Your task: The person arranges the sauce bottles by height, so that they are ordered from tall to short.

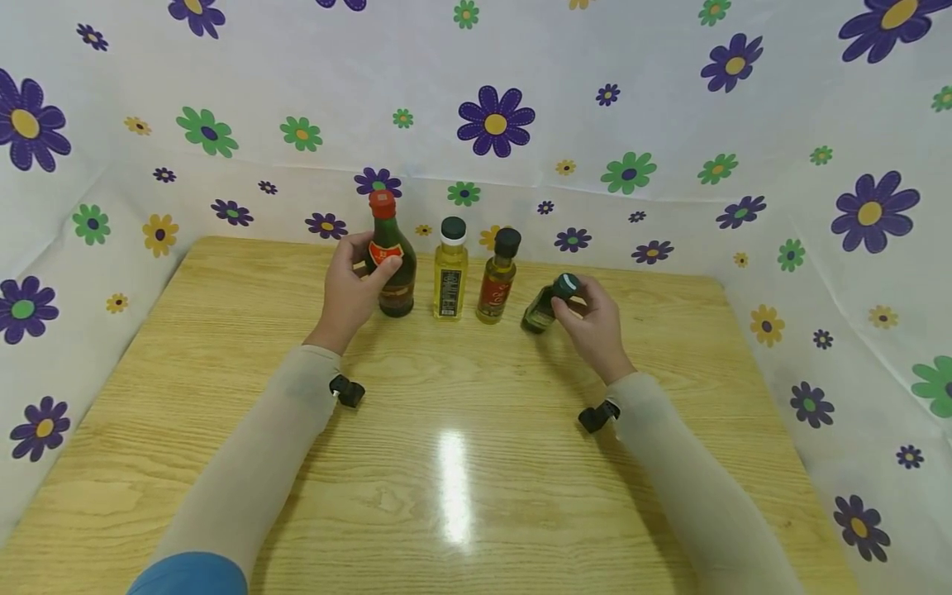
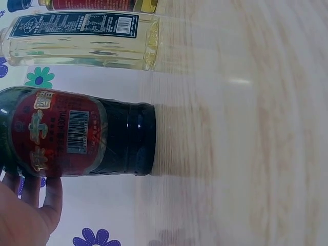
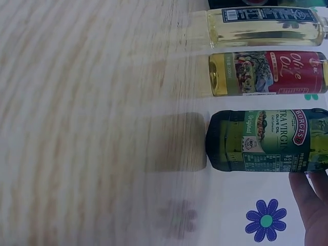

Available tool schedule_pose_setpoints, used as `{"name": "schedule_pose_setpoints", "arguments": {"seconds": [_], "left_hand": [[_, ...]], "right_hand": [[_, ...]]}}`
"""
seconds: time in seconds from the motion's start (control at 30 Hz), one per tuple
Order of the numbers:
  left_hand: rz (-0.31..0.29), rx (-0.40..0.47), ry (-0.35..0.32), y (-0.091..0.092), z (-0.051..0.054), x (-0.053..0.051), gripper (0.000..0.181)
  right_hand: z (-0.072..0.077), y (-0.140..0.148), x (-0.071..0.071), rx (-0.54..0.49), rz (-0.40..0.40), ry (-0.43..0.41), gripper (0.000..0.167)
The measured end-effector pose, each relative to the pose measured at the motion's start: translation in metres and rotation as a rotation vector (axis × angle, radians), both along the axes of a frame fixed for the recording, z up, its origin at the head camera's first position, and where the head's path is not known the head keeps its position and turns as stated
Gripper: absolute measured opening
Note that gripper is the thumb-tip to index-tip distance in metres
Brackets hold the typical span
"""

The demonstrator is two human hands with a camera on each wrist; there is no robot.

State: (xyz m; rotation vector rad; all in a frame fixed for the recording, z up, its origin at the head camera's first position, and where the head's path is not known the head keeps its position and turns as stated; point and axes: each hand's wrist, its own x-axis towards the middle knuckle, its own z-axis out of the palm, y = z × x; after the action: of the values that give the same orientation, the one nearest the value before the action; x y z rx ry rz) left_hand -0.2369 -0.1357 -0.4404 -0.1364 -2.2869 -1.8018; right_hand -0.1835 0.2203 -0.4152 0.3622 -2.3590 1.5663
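My left hand (image 1: 353,291) holds a red-capped dark green bottle (image 1: 397,298) around its upper body, thumb across the front. In the left wrist view, this bottle (image 2: 128,138) shows a red label with a barcode. At the right, fingers and thumb of my right hand (image 1: 597,329) grip a small green olive oil bottle (image 1: 539,313) near its dark cap. That bottle leans in the head view; whether its base touches the table cannot be told. Its green label reads Borges extra virgin in the right wrist view, where the bottle (image 3: 230,141) is nearest the hand.
Between the held bottles stand a clear square bottle of yellow oil (image 1: 449,281) and a dark-capped bottle with a red Olive Oil label (image 1: 494,291). All are near the back edge of the wooden table (image 1: 521,496). A flowered cloth (image 1: 416,83) hangs behind and at both sides.
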Motion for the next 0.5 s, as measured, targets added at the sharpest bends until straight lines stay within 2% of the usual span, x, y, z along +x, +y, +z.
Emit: {"name": "schedule_pose_setpoints", "arguments": {"seconds": [0.3,0.5], "left_hand": [[-0.009,0.023,0.004,-0.002,-0.004,-0.003,0.065],[-0.011,0.024,-0.007,-0.002,0.0,-0.001,0.067]], "right_hand": [[0.005,-0.005,-0.009,0.053,0.021,-0.021,0.029],[0.008,-0.006,-0.016,0.067,0.044,-0.051,0.032]]}}
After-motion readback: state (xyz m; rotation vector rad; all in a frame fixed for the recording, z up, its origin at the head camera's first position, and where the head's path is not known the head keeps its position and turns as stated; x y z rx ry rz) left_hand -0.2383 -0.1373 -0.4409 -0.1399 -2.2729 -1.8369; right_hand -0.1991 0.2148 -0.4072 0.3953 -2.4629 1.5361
